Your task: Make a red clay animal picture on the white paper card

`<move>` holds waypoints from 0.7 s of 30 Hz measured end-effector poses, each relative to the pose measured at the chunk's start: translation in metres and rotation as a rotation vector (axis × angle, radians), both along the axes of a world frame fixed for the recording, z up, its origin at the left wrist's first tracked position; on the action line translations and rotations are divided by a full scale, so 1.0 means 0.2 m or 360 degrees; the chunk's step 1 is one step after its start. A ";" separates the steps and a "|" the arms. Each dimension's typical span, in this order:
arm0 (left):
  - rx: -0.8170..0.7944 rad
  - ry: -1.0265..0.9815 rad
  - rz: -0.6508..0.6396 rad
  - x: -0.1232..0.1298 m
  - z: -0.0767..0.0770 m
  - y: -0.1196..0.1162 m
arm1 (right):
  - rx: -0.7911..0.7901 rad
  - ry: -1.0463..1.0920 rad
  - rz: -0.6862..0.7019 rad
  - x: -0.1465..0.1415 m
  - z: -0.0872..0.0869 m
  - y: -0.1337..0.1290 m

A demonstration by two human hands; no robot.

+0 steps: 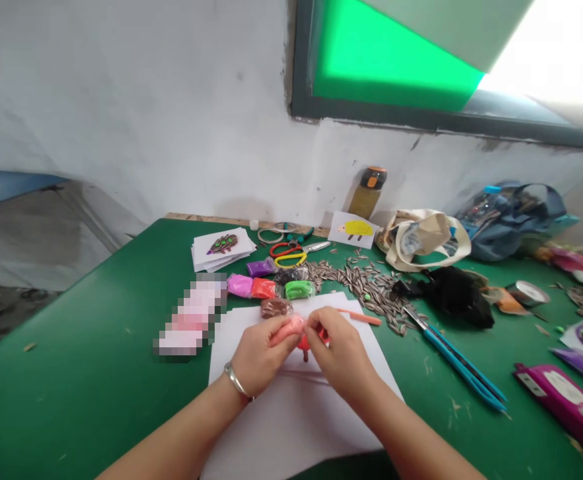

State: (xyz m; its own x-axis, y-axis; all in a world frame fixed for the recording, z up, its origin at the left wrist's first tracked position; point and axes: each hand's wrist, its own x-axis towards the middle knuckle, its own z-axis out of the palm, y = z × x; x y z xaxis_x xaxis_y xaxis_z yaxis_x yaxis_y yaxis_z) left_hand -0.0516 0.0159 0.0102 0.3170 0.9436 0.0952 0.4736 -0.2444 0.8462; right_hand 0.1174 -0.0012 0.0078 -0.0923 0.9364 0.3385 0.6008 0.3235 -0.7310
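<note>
My left hand (261,353), with a silver bracelet at the wrist, is closed on a wrapped lump of pink clay (291,325). Fingers of my right hand (338,347) are pinched together at the right edge of that lump; whatever lies between them is too small to tell. Both hands are above white paper (291,427). Partly hidden behind them, a red shape (305,343) with a brown stub lies on the sheet. An orange stick (366,318) rests at the paper's upper right. Packets of brown (276,307), red (265,288) and green clay (299,289) lie just beyond.
Scissors (291,259) and scattered striped seeds (371,287) lie farther back on the green table (96,347). Blue tweezers (464,367) and a black bag (456,297) are to the right. A bottle (367,193) stands by the wall. Cards with a seed picture (224,248) lie back left.
</note>
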 end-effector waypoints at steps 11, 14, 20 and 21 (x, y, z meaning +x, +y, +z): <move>-0.0057 -0.0026 -0.0072 0.02 0.01 -0.02 | 0.0031 -0.0004 0.0055 0.04 -0.03 -0.01; -0.0052 -0.0018 -0.0063 0.03 0.01 -0.02 | 0.0091 -0.0038 0.0085 0.04 -0.03 -0.01; -0.0130 -0.0102 -0.0018 0.02 0.00 0.00 | 0.0353 -0.0086 0.0153 0.03 -0.02 -0.04; -0.0148 -0.0113 -0.0014 0.01 -0.01 0.00 | 0.0374 -0.0093 0.0169 0.03 -0.02 -0.04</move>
